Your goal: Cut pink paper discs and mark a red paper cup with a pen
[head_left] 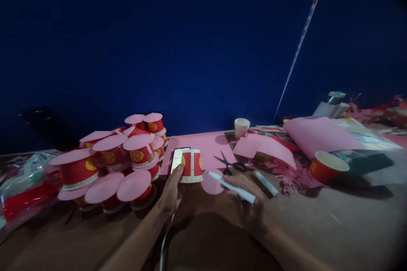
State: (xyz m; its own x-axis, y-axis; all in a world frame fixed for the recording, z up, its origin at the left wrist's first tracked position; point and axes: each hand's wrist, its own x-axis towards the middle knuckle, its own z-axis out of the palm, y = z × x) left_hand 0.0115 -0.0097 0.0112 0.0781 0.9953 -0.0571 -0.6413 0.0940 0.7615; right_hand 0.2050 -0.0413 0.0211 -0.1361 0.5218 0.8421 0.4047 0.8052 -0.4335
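Reaching forward from the near edge, both forearms slant inward over the brown table (321, 224); the left hand (171, 188) has its thumb up against the left side of a red cup (192, 171), gripping it with the fingers mostly hidden behind; the cup is near the middle, wider end down, just in front of the pink sheet (203, 142) and overlapping the phone (176, 159) from this view; the right hand (243, 188), low and blurred, grips a white pen (235, 187) that slants across it, its far end over a pink disc (212, 183); whether that end touches the disc I cannot tell. Close around the hands, room is tight; dark scissors (229, 165) lie partly on the sheet's edge just beyond the pen; a tube (265, 183) lies just right of the right hand; a heap of disc-topped cups (138, 159) bounds the left hand's side; a cable (163, 241) runs toward the near edge by the left forearm. Tabletop shows between the forearms and spreads wider at the right front, short of another red bowl (329, 167) lying tilted near pink scraps (292, 173); a blue panel (178, 51) rises along the far edge, behind a white tumbler (241, 126).
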